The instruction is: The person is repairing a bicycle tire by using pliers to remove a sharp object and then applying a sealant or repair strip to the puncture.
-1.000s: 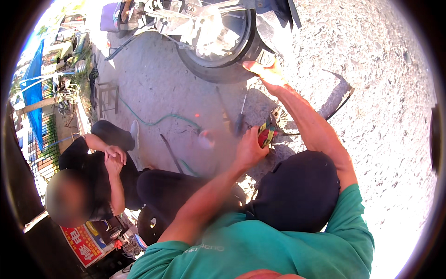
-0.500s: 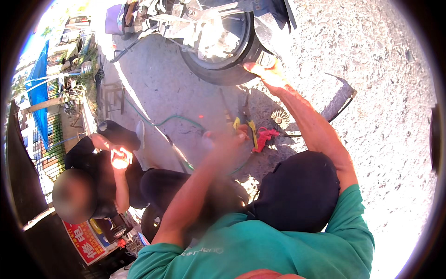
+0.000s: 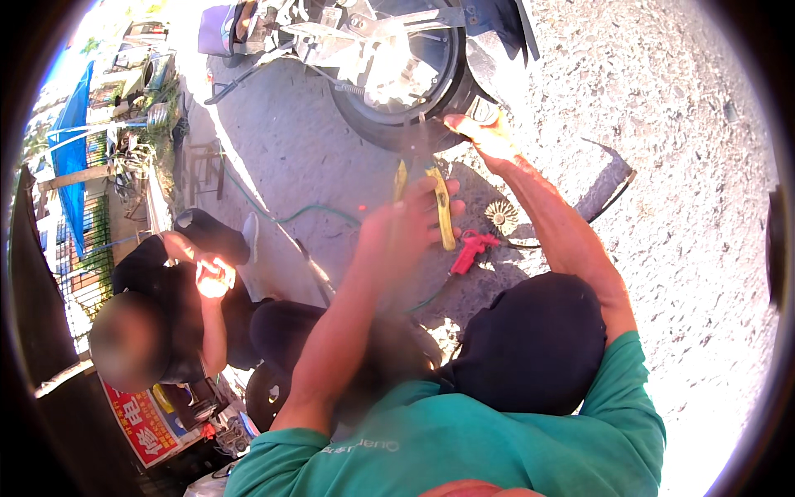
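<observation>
My left hand (image 3: 418, 207), partly blurred, is closed on a pair of yellow-handled pliers (image 3: 443, 207). The two handles stand spread apart, and the jaws point up to the tyre's lower edge. Gripping the black tyre (image 3: 377, 132) of a two-wheeler's wheel is my right hand (image 3: 495, 142), its thumb on the side toward me. A pale patch (image 3: 481, 110) shows beside its fingers; what it is I cannot make out. The wheel's rim and hub (image 3: 406, 74) are glaring in the sun.
On the ground near my knees lie a red air gun (image 3: 474, 250) and a round toothed metal disc (image 3: 502, 217). A green hose (image 3: 310, 209) crosses the ground. At the left sits another person (image 3: 182, 306) with hands together. A small stool (image 3: 204, 170) stands farther back.
My left hand has lifted the pliers up from beside the red air gun toward the tyre. My right hand keeps its grip on the tyre.
</observation>
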`<action>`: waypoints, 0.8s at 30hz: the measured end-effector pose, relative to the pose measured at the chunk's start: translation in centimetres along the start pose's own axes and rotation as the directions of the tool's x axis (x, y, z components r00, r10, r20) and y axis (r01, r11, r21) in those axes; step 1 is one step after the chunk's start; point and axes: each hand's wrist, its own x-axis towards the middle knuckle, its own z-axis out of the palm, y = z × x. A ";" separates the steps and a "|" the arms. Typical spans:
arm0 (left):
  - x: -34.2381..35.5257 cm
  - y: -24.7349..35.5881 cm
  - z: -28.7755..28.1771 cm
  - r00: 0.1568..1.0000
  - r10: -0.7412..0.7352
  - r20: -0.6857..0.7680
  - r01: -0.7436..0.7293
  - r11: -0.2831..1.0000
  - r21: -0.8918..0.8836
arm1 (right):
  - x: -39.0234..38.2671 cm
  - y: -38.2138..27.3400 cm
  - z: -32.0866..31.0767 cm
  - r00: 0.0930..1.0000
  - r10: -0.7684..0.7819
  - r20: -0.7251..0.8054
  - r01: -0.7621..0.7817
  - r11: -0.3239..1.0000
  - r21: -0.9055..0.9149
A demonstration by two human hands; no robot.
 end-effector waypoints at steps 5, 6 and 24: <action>0.5 -0.7 -3.7 0.993 0.083 0.083 -0.056 0.956 -0.288 | -0.4 0.8 1.7 0.999 0.021 0.023 -0.022 1.000 0.010; 1.3 -0.7 -3.3 0.987 0.090 0.134 -0.039 0.939 -0.342 | -0.4 0.1 1.1 1.000 0.024 0.011 -0.024 1.000 -0.013; 5.6 -3.6 -3.8 0.917 0.236 0.323 -0.060 0.879 -0.473 | -0.3 -0.1 0.4 0.999 0.020 -0.047 -0.025 0.994 -0.102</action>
